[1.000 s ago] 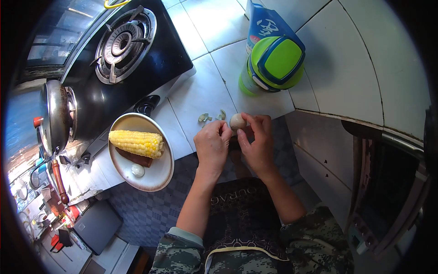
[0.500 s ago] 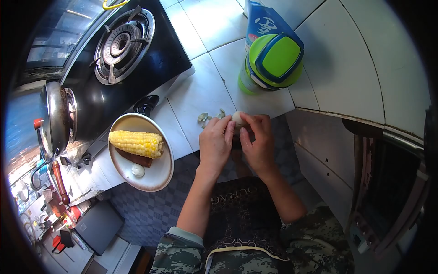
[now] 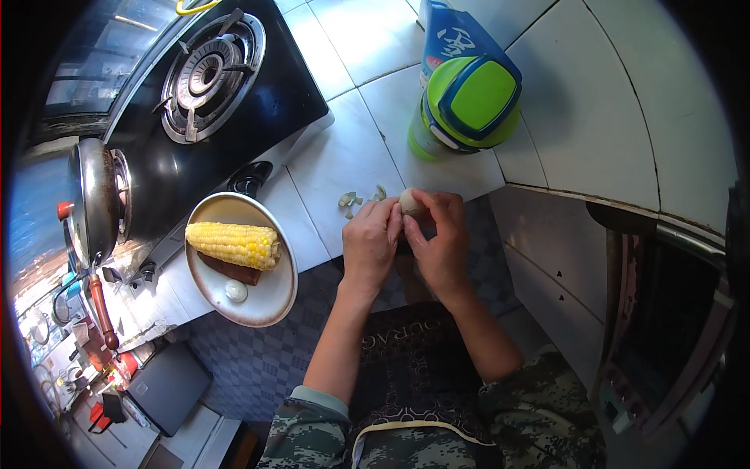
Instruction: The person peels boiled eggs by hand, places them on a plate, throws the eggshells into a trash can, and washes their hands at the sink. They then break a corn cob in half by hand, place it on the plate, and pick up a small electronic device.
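Note:
Between my two hands, at the counter's front edge, is a small pale egg (image 3: pixel 408 203), partly covered by my fingers. My left hand (image 3: pixel 371 244) is closed against its left side, thumb and fingertips touching it. Around its right side curl the fingers of my right hand (image 3: pixel 439 238), with the thumb below. Broken pieces of eggshell (image 3: pixel 348 201) lie on the white tiles just beyond my left hand. To the left, a plate (image 3: pixel 285 301) bears a corn cob (image 3: pixel 234 245), a brown slab (image 3: pixel 226 268) under it and a small peeled egg (image 3: pixel 236 291).
A green-lidded container (image 3: pixel 478 102) and a blue package (image 3: pixel 457 39) stand on the tiled counter (image 3: pixel 336 156) beyond my hands. A black gas stove (image 3: pixel 273 94) is at the upper left, with a pan (image 3: pixel 98 203) on its nearer burner. Below right is a cabinet (image 3: pixel 555 250).
My right thumb and fingers have shifted slightly on the egg, and more of its surface shows. The plate, shell pieces and container stay where they were.

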Tool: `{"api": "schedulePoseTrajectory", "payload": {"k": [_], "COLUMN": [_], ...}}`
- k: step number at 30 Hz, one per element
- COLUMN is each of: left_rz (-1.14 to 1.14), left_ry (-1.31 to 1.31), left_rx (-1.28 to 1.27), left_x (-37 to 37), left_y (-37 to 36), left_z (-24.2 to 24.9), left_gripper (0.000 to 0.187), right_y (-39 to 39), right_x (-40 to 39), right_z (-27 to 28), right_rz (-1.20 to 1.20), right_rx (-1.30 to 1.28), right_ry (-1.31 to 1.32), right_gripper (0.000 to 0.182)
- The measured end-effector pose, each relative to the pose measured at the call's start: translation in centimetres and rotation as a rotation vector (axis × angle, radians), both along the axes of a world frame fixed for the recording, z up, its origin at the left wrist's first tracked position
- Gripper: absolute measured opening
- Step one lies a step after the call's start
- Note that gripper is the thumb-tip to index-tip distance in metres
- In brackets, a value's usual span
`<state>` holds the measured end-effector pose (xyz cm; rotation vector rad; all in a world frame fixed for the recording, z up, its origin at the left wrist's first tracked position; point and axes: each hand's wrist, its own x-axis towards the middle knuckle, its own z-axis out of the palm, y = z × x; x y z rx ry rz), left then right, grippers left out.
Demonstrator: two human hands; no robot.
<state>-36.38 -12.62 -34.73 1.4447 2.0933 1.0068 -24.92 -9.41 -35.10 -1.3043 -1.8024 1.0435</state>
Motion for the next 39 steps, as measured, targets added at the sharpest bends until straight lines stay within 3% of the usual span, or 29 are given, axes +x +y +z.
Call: {"api": "schedulePoseTrajectory", "payload": {"k": [10,21,27,29,34,36,37,39], "left_rz": [0.077,0.163,0.337,0.283,0.165,0.156,0.159,0.085], "left_ry": [-0.063,-0.138,-0.162,-0.104,-0.015,-0.267,-0.268,-0.726], "left_rx": [-0.090,0.027,0.023,-0.055,-0.075,-0.022,-0.014,0.012], "left_x": [-0.7,-0.3,-1.5,-2.3,-2.5,-2.0,-1.7,-1.1], "left_y": [0.3,-0.1,0.1,-0.2,-0.4,-0.3,-0.4,-1.0], "left_z": [-0.3,0.8,2.4,1.9,1.7,2.5,2.7,3.1], "left_gripper": [0.009,0.006,0.007,0.007,0.011,0.020,0.020,0.029], "right_y": [0.4,0.8,0.2,0.1,0.0,0.0,0.0,0.2], "right_x": [0.0,0.1,0.5,0.9,0.5,0.0,-0.3,-0.7], "right_z": [0.5,-0.1,0.8,1.0,1.4,1.6,1.8,2.1], "right_rz": [0.008,0.026,-0.007,-0.025,0.017,0.019,0.031,0.052], "right_rx": [0.005,0.053,-0.255,-0.614,-0.504,-0.446,-0.317,-0.182], "right_ry": [-0.009,-0.046,0.366,0.755,0.709,0.662,0.555,0.448], "right_gripper": [0.051,0.055,0.053,0.053,0.053,0.053,0.054,0.055]}}
